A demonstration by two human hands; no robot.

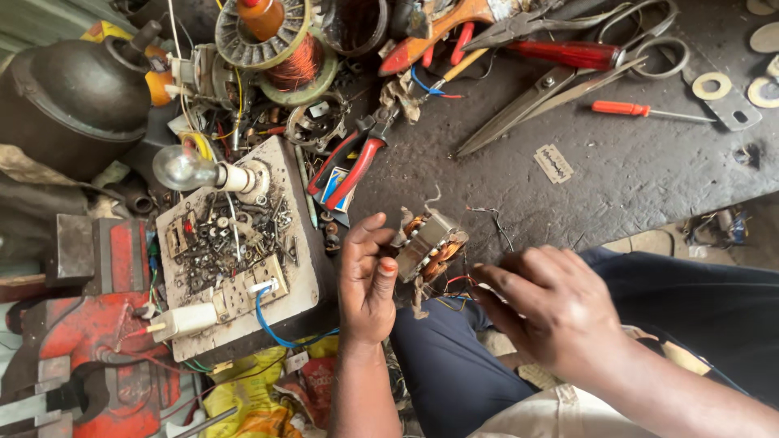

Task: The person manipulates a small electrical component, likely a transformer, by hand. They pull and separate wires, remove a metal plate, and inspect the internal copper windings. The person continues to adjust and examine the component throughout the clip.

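Pinching small motor (428,246) near bench edge; left hand (367,280), right hand (548,308).

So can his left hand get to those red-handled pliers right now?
Probably not yet: the left hand is pinching the small motor core. The red-handled pliers lie uncovered just beyond it.

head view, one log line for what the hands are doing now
left hand: pinching small motor stator | right hand: at its wires | nearby: red pliers, scissors

Crumpled yellow packet (243,401) under board (302,280).
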